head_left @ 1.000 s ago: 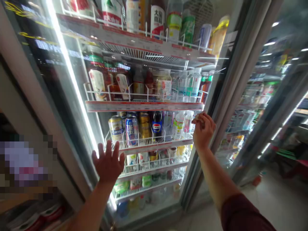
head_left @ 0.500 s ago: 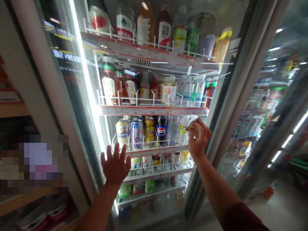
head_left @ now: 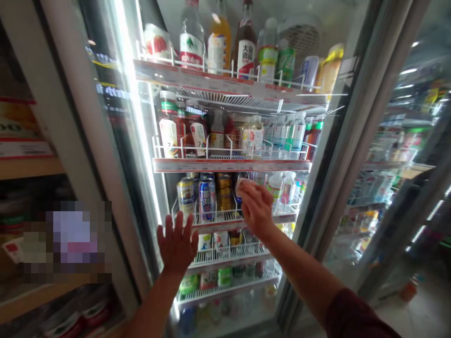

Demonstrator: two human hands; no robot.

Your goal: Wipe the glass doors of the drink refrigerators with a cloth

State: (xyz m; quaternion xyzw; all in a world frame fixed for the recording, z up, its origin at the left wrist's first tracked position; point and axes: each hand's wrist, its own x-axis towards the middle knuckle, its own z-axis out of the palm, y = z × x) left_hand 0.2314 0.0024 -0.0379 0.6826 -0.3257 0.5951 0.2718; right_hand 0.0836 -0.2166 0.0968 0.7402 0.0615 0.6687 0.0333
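Note:
My left hand [head_left: 178,241] is spread on the glass door [head_left: 218,312] of a lit drinks cooler, fingers apart and pointing up, with nothing in it. My right hand [head_left: 259,206] is closed and held at the glass, in front of the middle shelf. A small pale wad [head_left: 241,187] shows at its fingertips; blur hides whether it is cloth or tissue. Behind the glass, left of the right hand, stand a gold can [head_left: 224,192] and a blue can [head_left: 207,197]. The right hand partly covers a dark bottle.
Cooler shelves hold bottles, such as a clear bottle [head_left: 192,42] on the top one. A metal door frame [head_left: 338,188] runs down the right side. At left is a wooden shelf [head_left: 31,168] with packaged goods. An orange object [head_left: 408,288] lies on the floor at right.
My right hand has swept left across the glass, from the clear bottles to the dark bottle. My left hand stays spread in place. The whole view has shifted slightly.

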